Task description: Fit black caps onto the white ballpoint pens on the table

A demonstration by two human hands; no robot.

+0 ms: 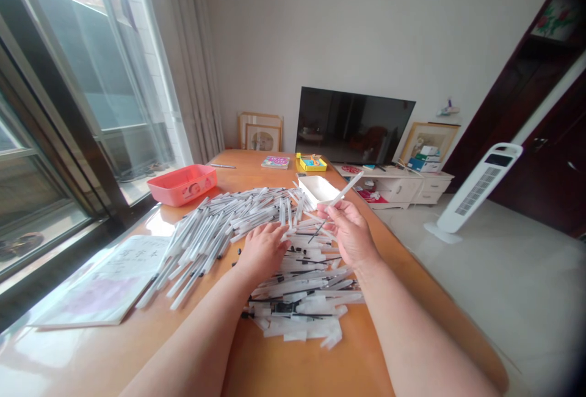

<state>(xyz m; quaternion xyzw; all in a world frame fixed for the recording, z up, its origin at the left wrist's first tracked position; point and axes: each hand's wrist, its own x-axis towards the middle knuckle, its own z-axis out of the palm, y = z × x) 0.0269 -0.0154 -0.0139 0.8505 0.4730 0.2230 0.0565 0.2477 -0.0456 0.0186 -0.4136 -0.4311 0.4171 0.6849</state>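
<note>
My right hand [352,235] pinches a translucent pen barrel [348,186] that slants up and to the right. Below those fingers a thin dark refill [315,232] points down-left; whether the hand holds it too, I cannot tell. Palm down, my left hand [264,249] rests over the pen parts with its fingers stretched out, the fingertips partly hidden. Between my forearms spreads a heap of clear tubes, dark refills and small black caps [302,299]. Many pens with clear barrels [206,232] lie piled to the left of and beyond my left hand.
A red plastic basket [183,188] stands at the table's left edge, near a notebook [101,281]. A white tray [315,186] sits beyond my right hand. Farther back are a yellow box [312,163] and a pink booklet [275,162]. A tower fan [476,192] stands right of the table.
</note>
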